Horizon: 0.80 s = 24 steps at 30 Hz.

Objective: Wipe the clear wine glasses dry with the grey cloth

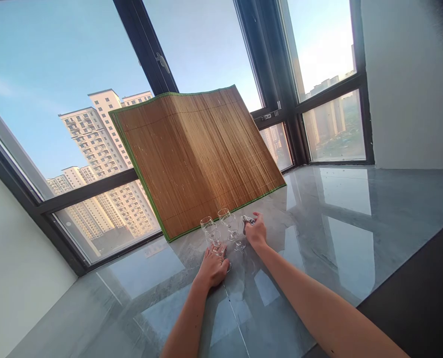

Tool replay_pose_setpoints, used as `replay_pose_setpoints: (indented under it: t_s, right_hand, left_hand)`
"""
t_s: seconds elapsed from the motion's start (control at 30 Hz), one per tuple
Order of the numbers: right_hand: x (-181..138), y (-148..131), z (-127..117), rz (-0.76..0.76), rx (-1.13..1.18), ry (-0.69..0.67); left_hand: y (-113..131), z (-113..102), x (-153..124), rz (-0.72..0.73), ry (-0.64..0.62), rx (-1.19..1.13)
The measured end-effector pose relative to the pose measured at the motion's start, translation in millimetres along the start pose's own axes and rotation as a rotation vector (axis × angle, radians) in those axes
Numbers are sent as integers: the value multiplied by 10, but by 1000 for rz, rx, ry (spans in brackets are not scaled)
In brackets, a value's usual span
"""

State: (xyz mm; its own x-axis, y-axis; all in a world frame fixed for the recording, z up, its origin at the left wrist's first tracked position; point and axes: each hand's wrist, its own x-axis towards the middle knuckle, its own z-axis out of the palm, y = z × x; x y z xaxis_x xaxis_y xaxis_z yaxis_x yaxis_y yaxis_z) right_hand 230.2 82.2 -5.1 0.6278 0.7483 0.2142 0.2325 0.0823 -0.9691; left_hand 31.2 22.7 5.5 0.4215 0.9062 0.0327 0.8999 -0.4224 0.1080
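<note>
Three clear stemmed glasses (221, 229) stand close together on the glossy grey stone sill (318, 258). My left hand (213, 267) lies on the sill at the foot of the nearest glass (214, 238), fingers curled round its base. My right hand (256, 231) is just right of the glasses, closed on a small crumpled grey-white thing (248, 219), perhaps a cloth. A brown bamboo mat (199, 154) with a green edge leans upright against the window behind the glasses.
Large windows with dark frames (146, 54) wrap the corner, with tall apartment blocks outside. A white wall (411, 84) closes the right side, another wall the lower left. The sill's dark front edge (422, 283) runs at lower right.
</note>
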Motion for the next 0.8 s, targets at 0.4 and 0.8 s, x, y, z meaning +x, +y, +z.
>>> replay_pose_setpoints:
  t_s: [0.4, 0.8]
  right_hand:
    - [-21, -9, -51, 22, 23, -40]
    - [11, 20, -22, 10, -20, -18]
  left_hand:
    - [-158, -84, -157, -69, 27, 21]
    - [-480, -94, -348, -132, 24, 9]
